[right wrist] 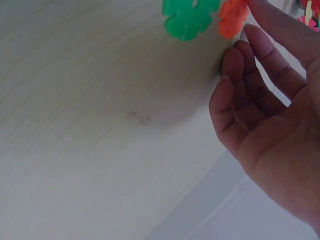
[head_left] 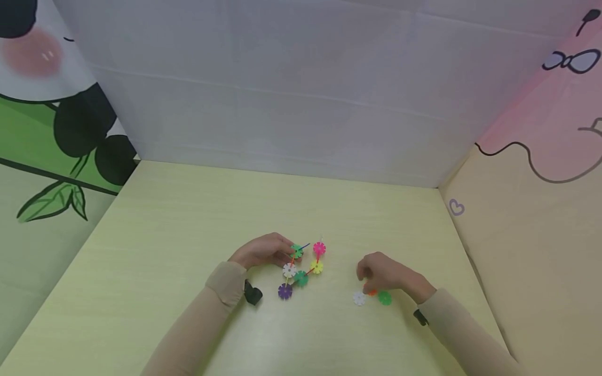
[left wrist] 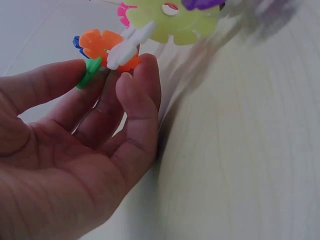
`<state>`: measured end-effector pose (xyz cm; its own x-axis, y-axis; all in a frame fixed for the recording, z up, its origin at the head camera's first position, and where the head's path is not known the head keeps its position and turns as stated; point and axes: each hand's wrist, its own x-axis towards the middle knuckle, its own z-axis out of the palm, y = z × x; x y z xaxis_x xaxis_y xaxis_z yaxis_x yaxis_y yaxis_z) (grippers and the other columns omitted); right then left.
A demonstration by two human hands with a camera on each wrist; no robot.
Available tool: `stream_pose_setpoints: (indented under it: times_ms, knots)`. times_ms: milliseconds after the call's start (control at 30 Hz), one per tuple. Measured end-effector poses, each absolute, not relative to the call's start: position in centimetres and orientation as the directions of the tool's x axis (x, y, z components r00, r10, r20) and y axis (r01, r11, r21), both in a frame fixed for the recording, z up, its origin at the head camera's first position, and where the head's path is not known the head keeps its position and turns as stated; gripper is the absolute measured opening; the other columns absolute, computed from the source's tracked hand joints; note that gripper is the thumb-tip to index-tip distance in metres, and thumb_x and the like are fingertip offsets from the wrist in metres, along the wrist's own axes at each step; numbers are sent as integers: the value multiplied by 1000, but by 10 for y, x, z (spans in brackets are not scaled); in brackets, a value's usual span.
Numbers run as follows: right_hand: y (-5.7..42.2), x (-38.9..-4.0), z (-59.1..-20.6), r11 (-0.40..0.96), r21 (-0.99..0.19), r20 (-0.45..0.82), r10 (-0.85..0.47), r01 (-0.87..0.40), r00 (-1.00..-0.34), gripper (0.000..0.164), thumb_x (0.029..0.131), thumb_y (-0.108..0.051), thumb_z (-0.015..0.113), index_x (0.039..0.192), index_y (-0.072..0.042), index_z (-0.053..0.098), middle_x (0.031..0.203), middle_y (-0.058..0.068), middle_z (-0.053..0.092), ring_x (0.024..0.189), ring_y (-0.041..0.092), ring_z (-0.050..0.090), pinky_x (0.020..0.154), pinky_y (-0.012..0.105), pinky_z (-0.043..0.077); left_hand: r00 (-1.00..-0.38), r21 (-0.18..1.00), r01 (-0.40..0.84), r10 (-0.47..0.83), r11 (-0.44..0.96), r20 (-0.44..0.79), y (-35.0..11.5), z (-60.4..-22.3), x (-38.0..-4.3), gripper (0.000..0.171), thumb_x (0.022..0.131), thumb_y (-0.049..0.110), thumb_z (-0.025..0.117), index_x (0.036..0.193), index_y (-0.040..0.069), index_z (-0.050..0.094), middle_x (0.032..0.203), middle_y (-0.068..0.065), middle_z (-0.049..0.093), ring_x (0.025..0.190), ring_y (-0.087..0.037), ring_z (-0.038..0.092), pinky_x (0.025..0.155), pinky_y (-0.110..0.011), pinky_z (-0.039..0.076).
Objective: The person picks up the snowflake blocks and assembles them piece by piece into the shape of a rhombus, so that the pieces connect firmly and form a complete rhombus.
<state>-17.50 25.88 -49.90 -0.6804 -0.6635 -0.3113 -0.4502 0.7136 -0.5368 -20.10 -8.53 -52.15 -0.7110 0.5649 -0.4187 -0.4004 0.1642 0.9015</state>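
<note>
My left hand [head_left: 268,250] pinches a green snowflake disc [left wrist: 89,73] between thumb and fingers, at one end of a curved chain of notched plastic discs. Along that chain are a white disc [head_left: 289,270], a purple disc [head_left: 285,291], another green disc [head_left: 301,278], a yellow disc [head_left: 317,267] and a pink disc [head_left: 319,248], with edge-on discs between them. To the right, my right hand [head_left: 388,271] has thumb and fingertips on an orange disc [right wrist: 232,20]. Beside it lie a loose white disc [head_left: 359,298] and a green disc [right wrist: 187,21].
The pale wood-grain table [head_left: 211,209] carries everything. A grey-white cloth wall [head_left: 282,104] rises behind it, with printed panels at left and right. A black wrist piece [head_left: 253,293] sits at the left cuff, another black piece [head_left: 420,317] under the right sleeve.
</note>
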Motion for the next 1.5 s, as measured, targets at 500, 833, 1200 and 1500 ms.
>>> stream_pose_setpoints:
  times_ms: [500,833,1200,1500]
  knots:
    - [263,-175,-497,709,-543,-309,-667,-449,-678,19,77,-9,80,69,-14,63,62,-8,57,56,7,47,55,28,44,-698,905,-401,593,140,-401,-87,-520,-200,24,92,5,57,107,-11,66,94,-15,68,70,-15,60,69,-30,52]
    - [265,-171,-494,713,-549,-322,-663,-437,-676,23,70,-4,83,77,-11,62,71,0,57,66,14,49,60,31,44,-701,901,-410,583,142,-411,-88,-517,-198,21,92,4,57,104,-11,66,90,-14,67,69,-16,58,67,-29,50]
    - [265,-196,-490,659,-598,-193,-670,-456,-717,14,77,-4,77,79,-13,66,72,-4,61,64,12,53,59,29,46,-715,903,-403,566,148,-411,-88,-519,-199,20,92,6,57,102,-8,68,87,-11,67,68,-15,57,66,-28,50]
    - [223,-222,-465,581,-733,-64,-576,-353,-815,6,87,-11,71,93,-9,71,78,-1,69,67,30,66,62,35,51,-704,908,-392,588,147,-399,-87,-518,-198,23,94,5,54,107,-10,65,93,-16,68,72,-16,62,68,-30,51]
